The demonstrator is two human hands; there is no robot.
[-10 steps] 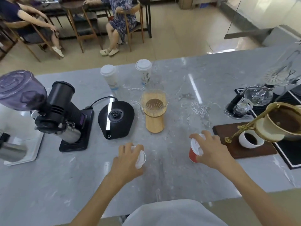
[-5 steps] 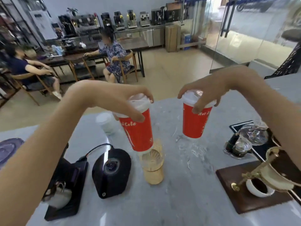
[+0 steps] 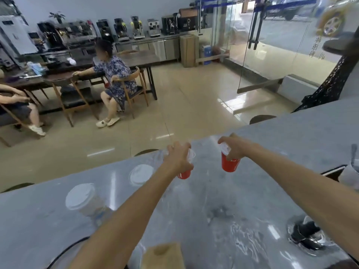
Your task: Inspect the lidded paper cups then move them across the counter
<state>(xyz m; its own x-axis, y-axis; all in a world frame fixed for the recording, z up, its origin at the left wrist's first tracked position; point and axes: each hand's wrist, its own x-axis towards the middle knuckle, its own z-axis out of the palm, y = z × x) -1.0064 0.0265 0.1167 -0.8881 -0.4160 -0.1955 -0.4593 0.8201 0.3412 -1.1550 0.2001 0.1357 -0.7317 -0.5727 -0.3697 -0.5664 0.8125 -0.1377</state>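
Observation:
Both my arms reach far out over the grey marble counter (image 3: 223,200). My left hand (image 3: 179,158) grips the clear lid of a red paper cup (image 3: 184,174), whose body is mostly hidden under my hand. My right hand (image 3: 236,147) holds a second red lidded cup (image 3: 230,165) by its top, near the counter's far edge. Whether either cup touches the counter I cannot tell. Two white lidded paper cups stand to the left, one (image 3: 140,174) close to my left forearm and one (image 3: 83,200) nearer the left side.
A wooden dripper stand (image 3: 163,255) sits at the bottom centre, a glass siphon piece (image 3: 306,234) at lower right, a black cable (image 3: 64,251) at lower left. Beyond the counter, a seated person (image 3: 116,78) and chairs occupy the café floor.
Both hands have carried the red cups from up close in front of me out to the far side of the counter and lower. The camera view has tilted with the reach.

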